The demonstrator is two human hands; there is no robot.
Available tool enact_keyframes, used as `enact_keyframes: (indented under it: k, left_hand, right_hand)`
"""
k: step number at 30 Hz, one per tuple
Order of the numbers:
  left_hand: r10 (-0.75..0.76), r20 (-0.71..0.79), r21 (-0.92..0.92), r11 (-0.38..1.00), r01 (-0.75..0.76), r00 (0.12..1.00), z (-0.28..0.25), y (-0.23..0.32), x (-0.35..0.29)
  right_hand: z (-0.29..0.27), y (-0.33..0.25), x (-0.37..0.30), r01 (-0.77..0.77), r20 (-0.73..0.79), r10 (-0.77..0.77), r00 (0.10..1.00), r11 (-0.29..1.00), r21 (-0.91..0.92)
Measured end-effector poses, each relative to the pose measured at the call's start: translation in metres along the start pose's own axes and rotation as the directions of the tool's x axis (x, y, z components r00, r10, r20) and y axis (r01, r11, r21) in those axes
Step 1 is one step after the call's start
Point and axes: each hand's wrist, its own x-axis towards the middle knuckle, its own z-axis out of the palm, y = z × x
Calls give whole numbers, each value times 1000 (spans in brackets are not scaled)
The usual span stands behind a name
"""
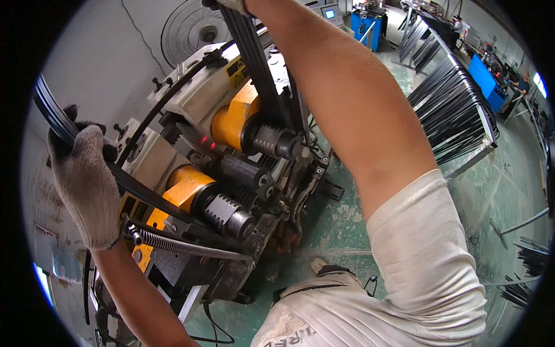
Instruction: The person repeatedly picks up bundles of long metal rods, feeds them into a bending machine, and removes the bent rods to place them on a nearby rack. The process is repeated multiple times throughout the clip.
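Note:
My left hand (87, 182), in a pale knit glove with dark fingers, is closed round a bundle of thin black metal bars (51, 110) at the left. From below that hand, black bars (153, 199) slope down to the machine's lower roller. My right arm reaches up to the top edge. There my gloved right hand (233, 4), partly cut off, grips the upper end of another bundle of black bars (254, 58), which slants down beside the upper orange roller. The machine (231, 168) has two orange housings (188, 186) with toothed metal ends, and red light spots show between them.
A coil spring (191, 246) juts along the machine's near side. Behind the machine stands a large fan (202, 34). On the right, a metal rack (483, 118) carries many black bars. Blue machines (485, 81) and a person (520, 87) are farther off. Cables lie on the green floor.

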Motion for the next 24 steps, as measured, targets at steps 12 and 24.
enact_keyframes:
  k: [12,24]
  left_hand:
    - [-19,-8,-46,999,19,1000,-4,-3,-6]
    - [-95,397,-444,851,281,913,-34,-11,-40]
  right_hand:
    - [13,5,-1,-29,29,25,999,991,132]
    - [16,59,-22,-103,-140,93,986,993,-64]
